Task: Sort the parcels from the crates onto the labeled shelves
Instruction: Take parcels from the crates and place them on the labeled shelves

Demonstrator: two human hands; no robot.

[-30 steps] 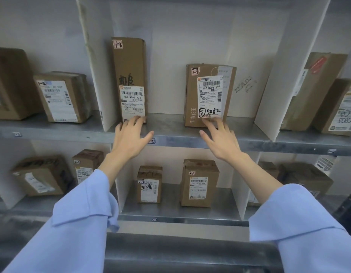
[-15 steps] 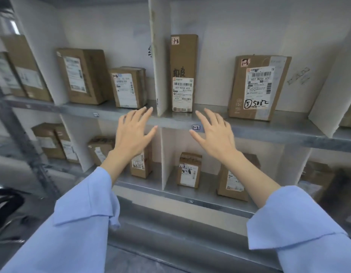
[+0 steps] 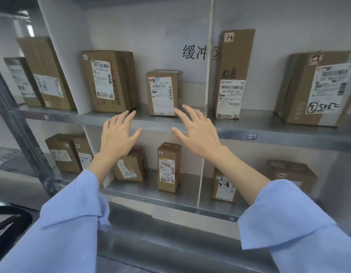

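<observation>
Fingers of the left hand are spreading wide, palm facing the shelving, gripping nothing. Fingers of the right hand are likewise splaying open and empty, tips showing just in front of the lower right corner of the small parcel; contact is not clear. Both hands are hovering at the front lip of the upper shelf, light blue sleeves trailing back toward the camera.

The small parcel is standing upright on the upper shelf, tagged "1-2", between the two hands. Left of it, the larger parcel, also tagged "1-2", is standing in the same compartment. A white divider is separating that compartment from the next, where a tall parcel marked "1-3" is standing just beside the divider and a wide parcel with handwritten digits is sitting well apart to the right. A shelf tag reading "1-3" is sitting on the shelf edge.

More parcels are standing on the lower shelf, one narrow box tagged "2-2".
</observation>
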